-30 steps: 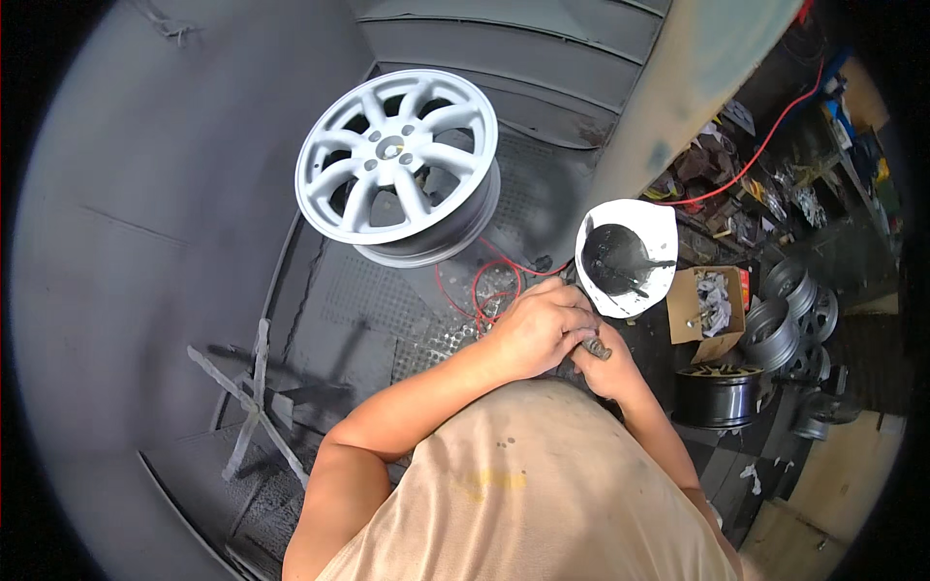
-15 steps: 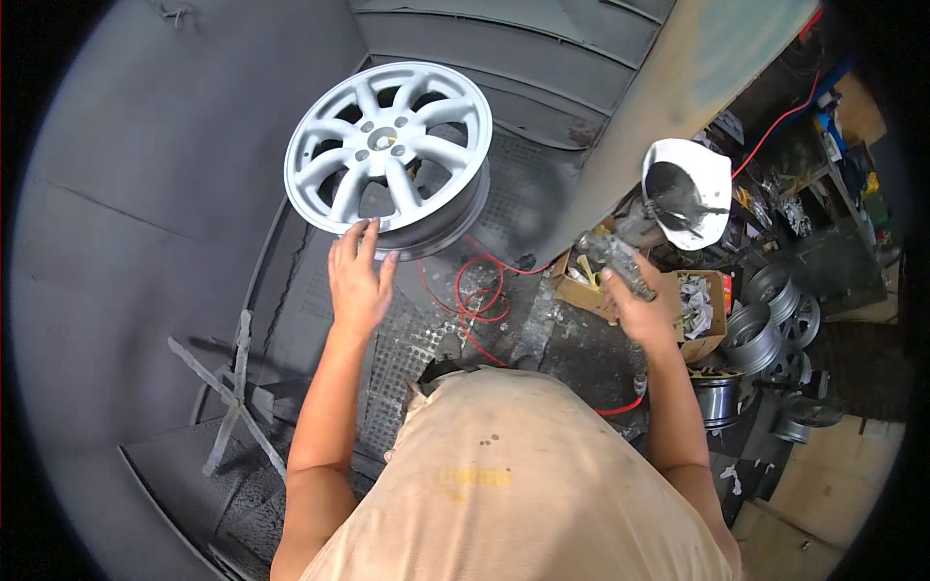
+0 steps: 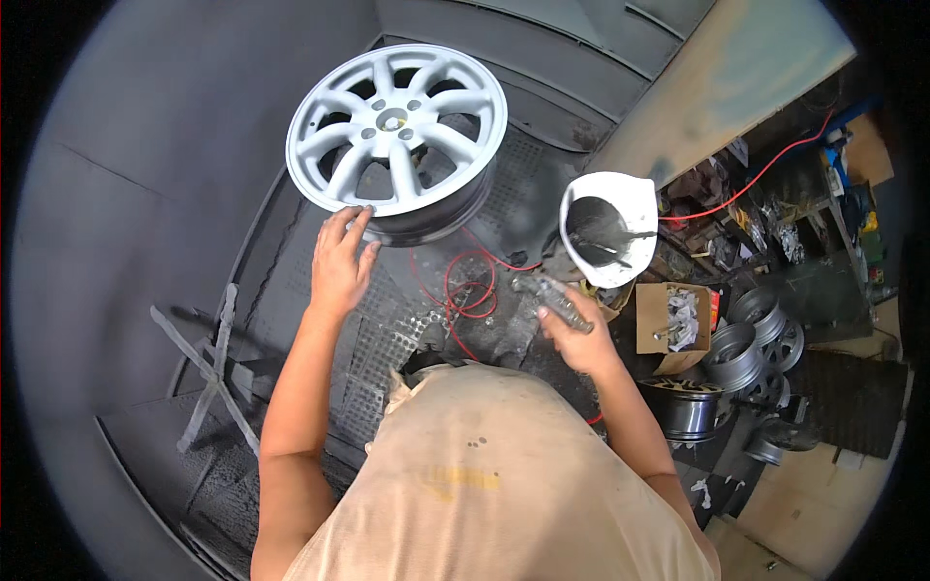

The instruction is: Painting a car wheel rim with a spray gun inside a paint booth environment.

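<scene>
L hand (image 3: 340,263) spread wide, fingers apart; tips right at near edge of white wheel (image 3: 391,120), look to touch, can't be sure. Wheel sits just beyond L hand, face up, a bit tilted. R hand (image 3: 586,337) wrapped round grey spray gun (image 3: 566,310), well apart from wheel, off to its R. White cup (image 3: 636,213), dark inside, just beyond gun. Red hose (image 3: 461,339) loops btwn hands, lower down. Cardboard box (image 3: 652,320) w/ crumpled paper (image 3: 683,320) R of R hand.
</scene>
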Motion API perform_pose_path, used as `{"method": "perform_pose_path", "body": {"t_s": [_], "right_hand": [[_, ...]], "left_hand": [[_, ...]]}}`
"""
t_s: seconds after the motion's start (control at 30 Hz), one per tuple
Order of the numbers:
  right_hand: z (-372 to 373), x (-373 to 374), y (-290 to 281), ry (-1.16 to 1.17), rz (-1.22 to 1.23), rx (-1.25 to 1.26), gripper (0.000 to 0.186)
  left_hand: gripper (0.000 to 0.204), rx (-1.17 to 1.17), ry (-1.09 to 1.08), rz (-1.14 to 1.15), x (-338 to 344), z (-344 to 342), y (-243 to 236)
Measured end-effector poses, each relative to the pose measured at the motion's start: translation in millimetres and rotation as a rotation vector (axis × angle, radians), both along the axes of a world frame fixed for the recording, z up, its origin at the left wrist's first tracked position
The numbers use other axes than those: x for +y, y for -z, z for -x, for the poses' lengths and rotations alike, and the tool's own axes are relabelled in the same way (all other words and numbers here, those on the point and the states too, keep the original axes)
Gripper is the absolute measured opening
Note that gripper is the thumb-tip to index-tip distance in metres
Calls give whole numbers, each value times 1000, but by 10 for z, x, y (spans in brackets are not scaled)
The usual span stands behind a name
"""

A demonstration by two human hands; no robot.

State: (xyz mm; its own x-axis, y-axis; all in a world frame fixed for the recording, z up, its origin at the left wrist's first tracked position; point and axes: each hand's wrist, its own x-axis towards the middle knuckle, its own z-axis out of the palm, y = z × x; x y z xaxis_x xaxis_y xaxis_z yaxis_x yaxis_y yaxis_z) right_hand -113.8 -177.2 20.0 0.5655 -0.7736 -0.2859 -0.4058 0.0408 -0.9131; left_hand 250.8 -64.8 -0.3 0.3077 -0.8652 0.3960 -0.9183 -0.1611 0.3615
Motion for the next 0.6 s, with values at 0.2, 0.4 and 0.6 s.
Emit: {"method": "perform_pose_path", "body": {"t_s": [0.2,0.4,0.6], "right_hand": [[222,-367,-73,188,45,20,45],[94,-271,-185,318,13,-23,45],[-37,92,-293,-101,-218,-142,49]], "left_hand": [[49,44,-2,16,54,-84,53],[50,22,-10,27,55,-105,113],[52,97,-3,-18,81,-115,79]]}}
